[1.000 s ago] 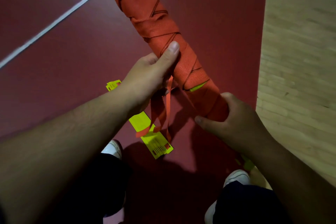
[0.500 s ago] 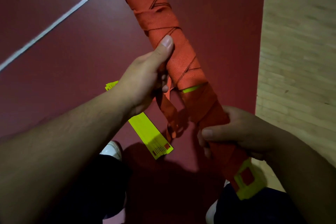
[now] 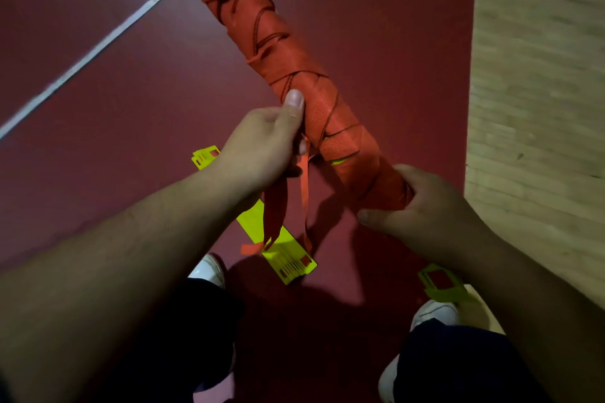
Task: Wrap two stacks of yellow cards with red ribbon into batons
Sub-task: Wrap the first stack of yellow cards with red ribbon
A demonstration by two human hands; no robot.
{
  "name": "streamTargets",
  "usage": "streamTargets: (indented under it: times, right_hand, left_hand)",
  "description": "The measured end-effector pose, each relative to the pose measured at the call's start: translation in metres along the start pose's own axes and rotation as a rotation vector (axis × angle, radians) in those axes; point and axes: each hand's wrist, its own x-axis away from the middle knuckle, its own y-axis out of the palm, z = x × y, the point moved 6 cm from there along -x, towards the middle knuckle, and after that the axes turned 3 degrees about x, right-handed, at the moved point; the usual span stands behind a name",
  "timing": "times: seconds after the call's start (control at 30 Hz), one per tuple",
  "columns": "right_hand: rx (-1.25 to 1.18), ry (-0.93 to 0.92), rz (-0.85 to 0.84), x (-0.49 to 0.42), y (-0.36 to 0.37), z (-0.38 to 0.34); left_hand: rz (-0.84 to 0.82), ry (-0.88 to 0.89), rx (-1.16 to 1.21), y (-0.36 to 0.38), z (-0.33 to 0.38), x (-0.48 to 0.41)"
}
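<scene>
One ribbon-wrapped baton (image 3: 294, 82) slants from top centre to lower right, right hand (image 3: 422, 206) clenched round its lower end, left hand (image 3: 265, 147) pinching loose ribbon tails (image 3: 288, 199) against it. Wrapping looks nearly finished; next, probably tucking or tying those tails. Yellow cards (image 3: 281, 249) lie below on open red floor (image 3: 114, 108).

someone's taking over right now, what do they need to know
Left hand: shut on the loose ribbon tails, thumb pressed on the baton.
Right hand: shut on the baton's near end.
Baton is mostly wrapped; a yellow sliver shows.
A yellow card lies on the floor by the feet.
Left: secure the tails, cover the gap. No second baton in view.
</scene>
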Motion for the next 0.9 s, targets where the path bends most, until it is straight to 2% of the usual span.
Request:
streamTargets:
  times: [0.17, 0.3, 0.37, 0.43, 0.5, 0.53, 0.6, 0.73, 0.9]
  right_hand:
    - [0.105, -0.062, 0.006, 0.005, 0.017, -0.005]
    - [0.060, -0.259, -0.051, 0.013, 0.013, -0.023]
    - [-0.157, -0.197, -0.155, 0.011, 0.006, -0.023]
    - [-0.419, -0.056, -0.352, 0.011, 0.005, -0.018]
    - [-0.525, 0.032, -0.529, 0.013, 0.010, -0.016]
    - [-0.522, 0.040, -0.566, 0.015, 0.012, -0.015]
    - [-0.420, 0.024, -0.490, 0.013, 0.014, -0.012]
    - [-0.156, -0.059, -0.133, 0.006, 0.000, -0.008]
    - [-0.066, -0.069, 0.034, 0.006, -0.013, -0.002]
  left_hand:
    - [0.051, -0.092, -0.014, -0.001, -0.004, 0.000]
    - [0.100, -0.117, 0.128, -0.005, -0.002, -0.001]
    - [0.084, -0.106, 0.201, -0.004, 0.002, -0.001]
    - [0.046, -0.063, 0.263, -0.003, 0.007, 0.000]
    - [-0.020, -0.003, 0.281, 0.000, 0.011, 0.002]
    - [-0.050, 0.025, 0.278, 0.002, 0.012, 0.002]
    - [-0.086, 0.063, 0.267, 0.003, 0.014, 0.002]
    - [-0.172, 0.117, 0.197, 0.001, 0.018, 0.001]
    - [-0.212, 0.080, 0.048, 0.003, 0.010, 0.000]
